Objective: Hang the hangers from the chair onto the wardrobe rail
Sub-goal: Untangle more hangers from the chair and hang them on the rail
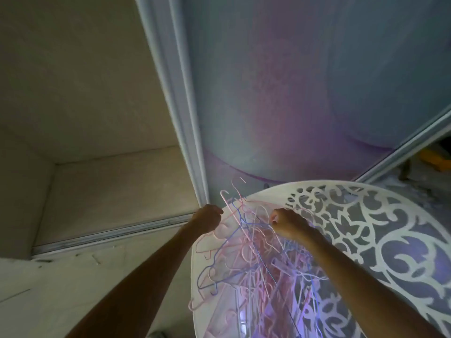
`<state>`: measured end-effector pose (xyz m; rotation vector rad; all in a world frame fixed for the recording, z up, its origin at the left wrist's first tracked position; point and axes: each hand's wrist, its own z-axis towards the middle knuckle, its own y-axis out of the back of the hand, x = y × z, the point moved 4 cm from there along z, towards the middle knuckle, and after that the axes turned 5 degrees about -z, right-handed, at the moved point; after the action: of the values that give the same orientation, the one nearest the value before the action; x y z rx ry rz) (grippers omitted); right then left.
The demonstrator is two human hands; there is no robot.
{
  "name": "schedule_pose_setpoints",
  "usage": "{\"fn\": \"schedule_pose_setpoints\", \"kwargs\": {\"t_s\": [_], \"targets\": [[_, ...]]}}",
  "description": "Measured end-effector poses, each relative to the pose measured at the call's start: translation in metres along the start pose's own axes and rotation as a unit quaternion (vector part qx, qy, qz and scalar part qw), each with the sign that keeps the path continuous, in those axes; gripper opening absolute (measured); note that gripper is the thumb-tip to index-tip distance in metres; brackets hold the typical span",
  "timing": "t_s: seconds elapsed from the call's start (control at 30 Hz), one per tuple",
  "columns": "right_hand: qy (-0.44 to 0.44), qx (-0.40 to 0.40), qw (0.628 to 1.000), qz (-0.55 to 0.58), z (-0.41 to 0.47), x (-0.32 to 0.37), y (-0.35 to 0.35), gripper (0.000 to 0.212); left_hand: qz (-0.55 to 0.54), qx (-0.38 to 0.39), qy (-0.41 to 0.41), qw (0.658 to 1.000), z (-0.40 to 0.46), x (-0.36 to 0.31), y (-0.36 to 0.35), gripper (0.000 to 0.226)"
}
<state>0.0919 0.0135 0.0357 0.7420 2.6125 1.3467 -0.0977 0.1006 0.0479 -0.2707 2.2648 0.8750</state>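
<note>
beige wardrobe interior [97, 118] filled the left of my view, bare panels meeting at a corner, with a pale sliding-door frame [180, 118] running down its right edge to a metal floor track [109, 234]; right of that frame stood a door panel [305, 81] washed in dim blue and purple light; the rail itself did not show from where i looked; at the far right edge, beyond another pale frame strip, something yellow [436, 158] lay blurred and i could not tell what it was; below me sat a white chair [366, 240] with a curved back cut through in a scrolling leaf pattern, its seat holding a tangled pile of thin hangers [256, 264], mostly pink with several blue ones threaded among them, a few hooks poking up past the chair's top rim near the door frame and others spilling over the seat's left edge; both my forearms reached forward into the pile; my left hand [207, 219] was at the chair's upper left rim, fingers curled under, and pink hangers ran right against it, though i could not tell for certain that they were pinched inside the curl; my right hand [288, 223] was over the top of the heap, knuckles up, fingers curled tight around thin pink and blue wires where they crossed; the two hands were near each other, apart, with a blue hanger [240, 222] and a pink hanger [228, 208] rising between them
</note>
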Motion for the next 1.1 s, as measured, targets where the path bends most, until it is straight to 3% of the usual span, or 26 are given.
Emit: {"fn": "schedule_pose_setpoints", "kwargs": {"t_s": [0.03, 0.1, 0.17, 0.23, 0.37, 0.4, 0.5, 0.6, 0.73, 0.83, 0.9, 1.0, 1.1], "targets": [[0.003, 0.010, 1.000, -0.005, 0.005, -0.007, -0.012, 0.034, -0.005, -0.029, -0.014, 0.999, 0.005, 0.003, -0.007, 0.034], [0.008, 0.026, 0.999, -0.027, 0.013, -0.024, -0.040, 0.043, 0.031, -0.029, 0.072, 0.997, 0.017, 0.024, -0.035, 0.037], [0.015, 0.022, 0.998, -0.058, 0.027, -0.042, -0.074, 0.050, 0.126, -0.005, 0.088, 0.988, 0.035, 0.048, -0.066, 0.046], [0.030, 0.013, 0.996, -0.087, 0.032, -0.045, -0.092, 0.058, 0.134, 0.005, 0.099, 0.986, 0.046, 0.067, -0.085, 0.049], [0.098, -0.193, 0.973, -0.077, 0.045, -0.038, -0.091, 0.034, 0.122, 0.051, 0.119, 0.984, 0.057, 0.086, -0.124, 0.045], [0.090, -0.205, 0.973, -0.053, 0.047, -0.039, -0.089, 0.032, 0.118, 0.052, 0.113, 0.985, 0.057, 0.087, -0.130, 0.043], [0.109, -0.163, 0.980, -0.038, 0.054, -0.044, -0.091, 0.048, 0.082, -0.013, 0.099, 0.992, 0.051, 0.086, -0.133, 0.037], [0.122, -0.149, 0.979, -0.067, 0.054, -0.051, -0.090, 0.037, 0.062, -0.101, 0.100, 0.988, 0.046, 0.083, -0.122, 0.026], [0.128, -0.214, 0.965, -0.080, 0.045, -0.058, -0.077, 0.026, 0.017, -0.100, 0.064, 0.993, 0.044, 0.069, -0.117, 0.020], [0.183, -0.225, 0.940, -0.176, 0.039, -0.053, -0.067, 0.011, 0.017, -0.122, 0.053, 0.991, 0.040, 0.067, -0.111, 0.021], [0.201, -0.233, 0.923, -0.229, 0.035, -0.047, -0.065, 0.021, 0.069, -0.136, 0.037, 0.988, 0.037, 0.072, -0.105, 0.022], [0.249, -0.278, 0.897, -0.236, 0.036, -0.035, -0.062, 0.020, 0.147, -0.098, 0.032, 0.984, 0.040, 0.082, -0.101, 0.025], [0.226, -0.257, 0.918, -0.200, 0.055, -0.026, -0.062, 0.033, 0.055, -0.029, 0.096, 0.993, 0.046, 0.093, -0.110, 0.026]]}}
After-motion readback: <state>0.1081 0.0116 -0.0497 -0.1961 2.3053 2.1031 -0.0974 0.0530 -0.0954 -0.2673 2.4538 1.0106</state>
